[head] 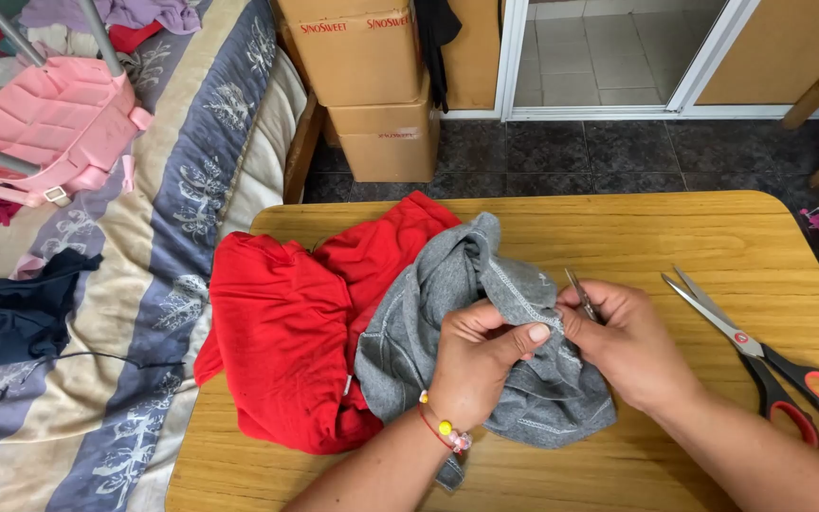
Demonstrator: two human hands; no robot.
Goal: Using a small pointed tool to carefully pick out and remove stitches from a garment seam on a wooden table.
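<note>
Grey knit garment (485,351) lies bunched near the middle of the bench (675,237), toward the front edge, overlapping a red garment (286,341) that spreads to the bench's left edge and hangs slightly over it.

Left hand (476,365): thumb and fingers closed in a pinch on a fold of the grey fabric along a line of pale stitching; bead bracelet (443,427) on the wrist. Right hand (623,337): grip closed around a small metal tool (580,294), slim and pointed, likely thread snips or a seam ripper; cannot tell which. Its tip sits just beside the left thumb at the seam.

Large scissors (760,360), red and black handles, blades parted, lie near the right edge of the bench, just beside the right forearm.

Risks, as judged:
- Tool point is very close to the left thumb; a slip or sudden give of a thread could nick the skin.
- Knit is soft and folded double; the point could catch the layer beneath and cut cloth, not thread.
- Loose tension in the pinched fold would let the seam shift under the tip.
- Right forearm could sweep the open scissors off the right edge.
- Red garment could slide off the left edge toward the bed (144,284) if the grey one is tugged.
</note>
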